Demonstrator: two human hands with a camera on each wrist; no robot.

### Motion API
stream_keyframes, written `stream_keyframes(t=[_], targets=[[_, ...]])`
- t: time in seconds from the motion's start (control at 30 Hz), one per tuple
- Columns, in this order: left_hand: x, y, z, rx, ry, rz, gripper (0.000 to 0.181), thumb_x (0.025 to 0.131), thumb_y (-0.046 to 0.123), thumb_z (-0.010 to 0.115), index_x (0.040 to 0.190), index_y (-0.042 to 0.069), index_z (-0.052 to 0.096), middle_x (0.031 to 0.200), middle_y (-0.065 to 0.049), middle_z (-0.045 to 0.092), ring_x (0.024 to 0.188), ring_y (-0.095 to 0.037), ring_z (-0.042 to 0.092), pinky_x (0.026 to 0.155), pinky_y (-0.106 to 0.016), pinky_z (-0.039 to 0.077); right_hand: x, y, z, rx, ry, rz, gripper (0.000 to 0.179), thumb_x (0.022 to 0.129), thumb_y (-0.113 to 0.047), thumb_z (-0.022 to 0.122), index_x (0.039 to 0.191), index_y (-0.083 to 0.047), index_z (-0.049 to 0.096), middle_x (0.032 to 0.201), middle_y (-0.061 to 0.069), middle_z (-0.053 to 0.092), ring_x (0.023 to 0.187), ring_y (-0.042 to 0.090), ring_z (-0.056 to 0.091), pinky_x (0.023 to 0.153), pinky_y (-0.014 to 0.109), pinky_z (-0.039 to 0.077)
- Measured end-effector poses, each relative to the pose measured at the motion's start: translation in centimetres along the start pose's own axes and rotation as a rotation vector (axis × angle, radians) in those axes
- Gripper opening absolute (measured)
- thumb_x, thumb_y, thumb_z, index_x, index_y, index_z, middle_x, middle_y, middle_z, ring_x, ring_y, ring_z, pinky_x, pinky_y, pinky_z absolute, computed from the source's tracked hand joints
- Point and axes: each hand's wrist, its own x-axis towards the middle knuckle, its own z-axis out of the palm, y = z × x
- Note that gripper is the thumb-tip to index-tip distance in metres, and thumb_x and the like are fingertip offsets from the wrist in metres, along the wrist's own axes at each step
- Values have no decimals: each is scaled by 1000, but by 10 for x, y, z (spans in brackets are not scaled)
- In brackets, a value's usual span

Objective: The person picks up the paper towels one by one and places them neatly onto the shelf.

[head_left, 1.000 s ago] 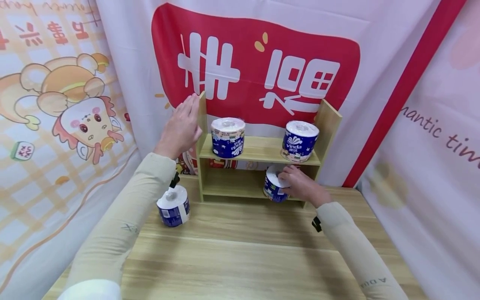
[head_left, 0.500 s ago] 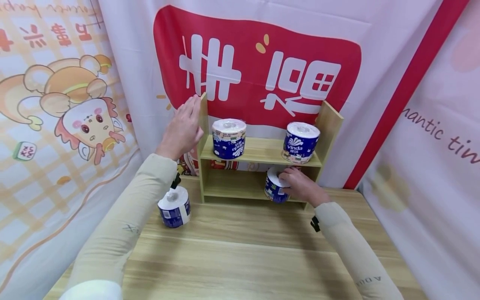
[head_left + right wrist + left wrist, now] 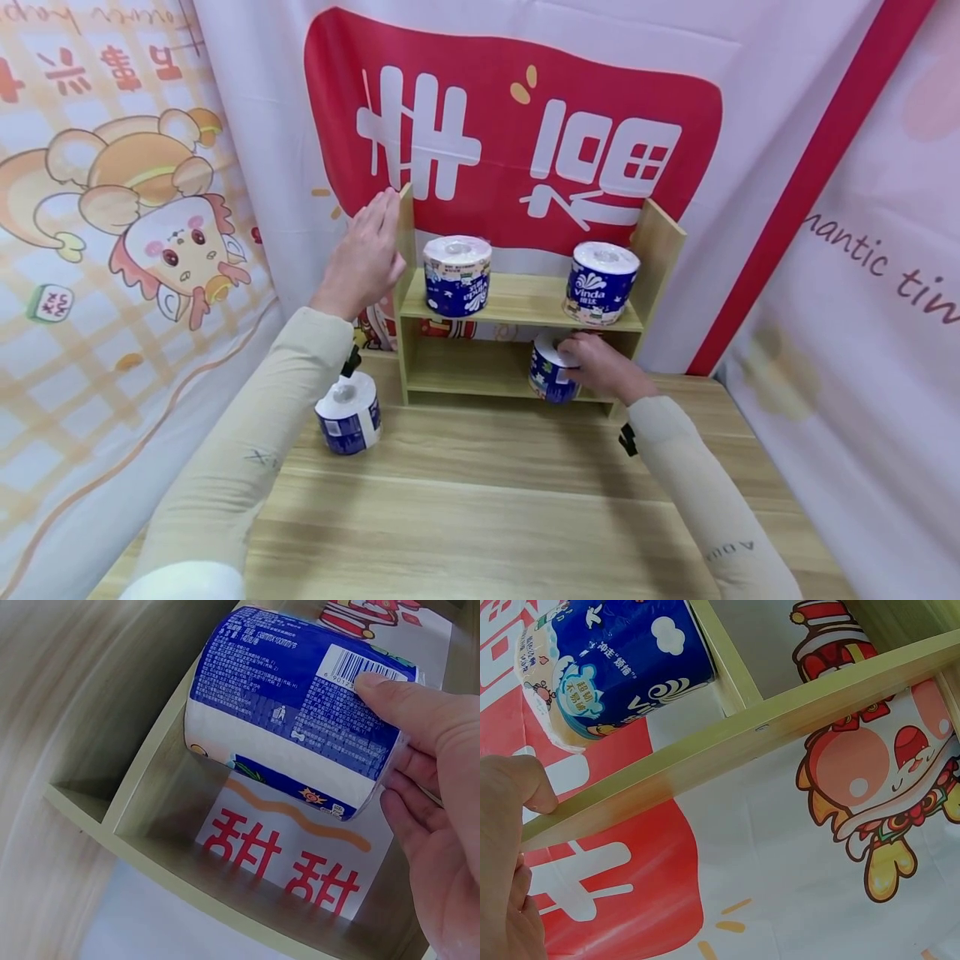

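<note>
A small wooden two-tier shelf (image 3: 480,382) stands at the back of the table. My left hand (image 3: 365,257) grips the top of its left side panel (image 3: 652,769), thumb on the inner face and fingers on the outer. On the lower tier, at the right, my right hand (image 3: 603,367) holds a blue-and-white toilet paper roll (image 3: 292,705). The thumb presses near its barcode, and the fingers are at its end. The roll sits at the front edge of that tier. Two more toilet paper rolls stand on the upper tier, one left (image 3: 457,279) and one right (image 3: 600,285).
Another toilet paper roll (image 3: 349,417) stands on the wooden table (image 3: 480,517), left of the shelf and below my left forearm. Printed cloth (image 3: 517,125) hangs close behind the shelf, with more cloth at both sides.
My right forearm has shifted slightly left and forward, with the hand still on the roll. The left hand and the other rolls stay in place.
</note>
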Motion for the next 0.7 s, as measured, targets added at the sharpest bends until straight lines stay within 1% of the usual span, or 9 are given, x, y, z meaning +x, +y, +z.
stream_keyframes(t=[0.27,0.53,0.7], targets=[[-1,0,-1,-16,1,-8,84,102,19,63,170,5,14,177,-14,24,165,-33,23,133,-47,26,5,2,-2,36,-19,33,39,92,-11,82,126,4,70,123,21,74,114,33,73,95,46,63],[1,-1,-1,-1,-2,-4,83,101,16,64,168,2,18,175,-18,26,164,-35,25,133,-49,27,8,1,-3,61,-42,77,41,93,-12,81,128,5,69,127,23,73,119,35,72,99,47,62],[0,0,-1,-3,-1,-5,83,100,17,66,168,1,20,176,-16,26,164,-34,25,133,-48,27,8,2,-3,83,-44,89,42,94,-13,80,130,6,69,129,24,72,120,36,71,99,49,62]])
